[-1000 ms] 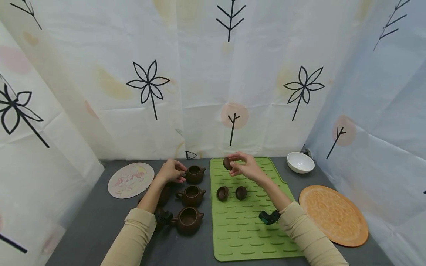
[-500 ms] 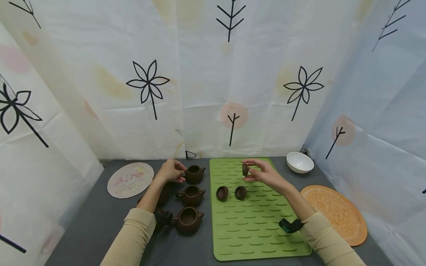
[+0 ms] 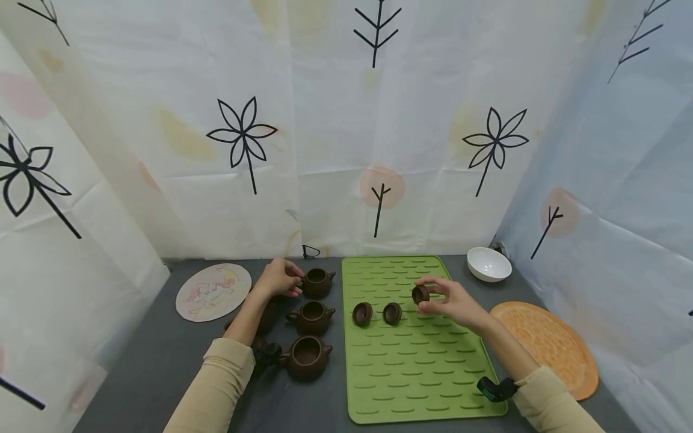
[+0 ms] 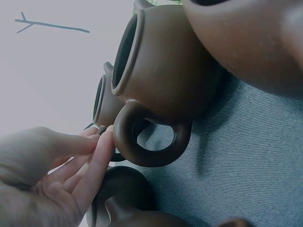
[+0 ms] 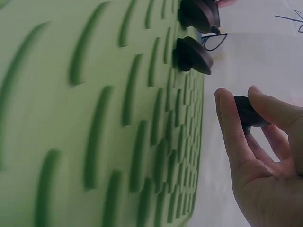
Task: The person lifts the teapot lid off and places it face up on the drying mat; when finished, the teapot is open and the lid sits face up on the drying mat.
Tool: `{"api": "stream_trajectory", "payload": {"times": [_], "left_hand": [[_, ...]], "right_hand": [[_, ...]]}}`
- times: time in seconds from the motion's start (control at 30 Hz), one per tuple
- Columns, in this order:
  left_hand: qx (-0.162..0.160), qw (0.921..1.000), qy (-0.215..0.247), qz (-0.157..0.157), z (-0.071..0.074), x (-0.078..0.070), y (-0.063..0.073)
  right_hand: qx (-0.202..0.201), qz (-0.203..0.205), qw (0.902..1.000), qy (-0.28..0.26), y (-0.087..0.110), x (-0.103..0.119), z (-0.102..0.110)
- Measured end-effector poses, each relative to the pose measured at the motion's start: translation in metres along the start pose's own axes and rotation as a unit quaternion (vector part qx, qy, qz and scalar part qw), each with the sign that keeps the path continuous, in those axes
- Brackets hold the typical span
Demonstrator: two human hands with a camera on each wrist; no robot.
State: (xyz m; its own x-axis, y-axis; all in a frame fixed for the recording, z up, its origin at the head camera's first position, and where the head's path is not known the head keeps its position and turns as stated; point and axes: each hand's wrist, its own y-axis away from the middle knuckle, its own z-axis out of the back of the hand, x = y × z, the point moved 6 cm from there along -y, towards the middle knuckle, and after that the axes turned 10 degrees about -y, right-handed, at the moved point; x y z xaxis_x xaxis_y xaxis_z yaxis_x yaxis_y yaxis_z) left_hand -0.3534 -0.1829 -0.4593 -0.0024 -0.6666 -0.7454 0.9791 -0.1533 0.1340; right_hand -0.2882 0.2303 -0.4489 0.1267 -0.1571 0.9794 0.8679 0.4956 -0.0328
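My left hand (image 3: 280, 278) is at the farthest brown clay teapot (image 3: 317, 282), with thumb and fingertips pinching its handle. In the left wrist view the nearer teapot (image 4: 165, 66) partly covers that grip. Two more lidless teapots, a middle one (image 3: 313, 318) and a near one (image 3: 306, 357), stand in line with it. Between thumb and fingers, my right hand (image 3: 452, 302) pinches a small brown teapot lid (image 3: 420, 294) above the green mat (image 3: 422, 385). Two similar lids, a left one (image 3: 362, 314) and a right one (image 3: 392, 313), lie tilted on the mat, hollow sides showing.
More brown pottery (image 3: 266, 319) is partly hidden under the left forearm. A round placemat with a drawing (image 3: 213, 293) lies at the far left. A white bowl (image 3: 489, 264) stands at the back right, with an orange round mat (image 3: 541, 343) nearer. Patterned cloth (image 3: 335, 120) hangs behind.
My right hand has carried the lid to the right and nearer to me, and lowered it toward the mat. The lid has turned in the fingers. My left hand has stayed at the far teapot.
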Motion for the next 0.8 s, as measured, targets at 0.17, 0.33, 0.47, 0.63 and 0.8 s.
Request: {"api": "stream_trajectory", "payload": {"times": [0.17, 0.33, 0.47, 0.63, 0.8], "left_hand": [[-0.001, 1.0, 0.003, 0.002, 0.0, 0.0, -0.001], [0.0, 1.0, 0.007, 0.004, -0.001, 0.001, -0.001], [0.0, 1.0, 0.009, 0.002, -0.001, 0.002, -0.001], [0.0, 0.9999, 0.011, 0.003, -0.001, 0.001, 0.0], [0.001, 1.0, 0.007, -0.001, 0.0, 0.0, 0.0]], "right_hand": [[0.02, -0.008, 0.9995, -0.024, 0.008, -0.013, -0.001], [0.04, -0.031, 0.9977, -0.046, 0.009, -0.028, -0.002], [0.048, -0.026, 0.9976, -0.042, 0.007, -0.033, -0.003], [0.056, -0.007, 0.9983, -0.018, 0.007, -0.033, -0.005], [0.058, -0.013, 0.9982, 0.013, 0.005, -0.033, -0.009]]}}
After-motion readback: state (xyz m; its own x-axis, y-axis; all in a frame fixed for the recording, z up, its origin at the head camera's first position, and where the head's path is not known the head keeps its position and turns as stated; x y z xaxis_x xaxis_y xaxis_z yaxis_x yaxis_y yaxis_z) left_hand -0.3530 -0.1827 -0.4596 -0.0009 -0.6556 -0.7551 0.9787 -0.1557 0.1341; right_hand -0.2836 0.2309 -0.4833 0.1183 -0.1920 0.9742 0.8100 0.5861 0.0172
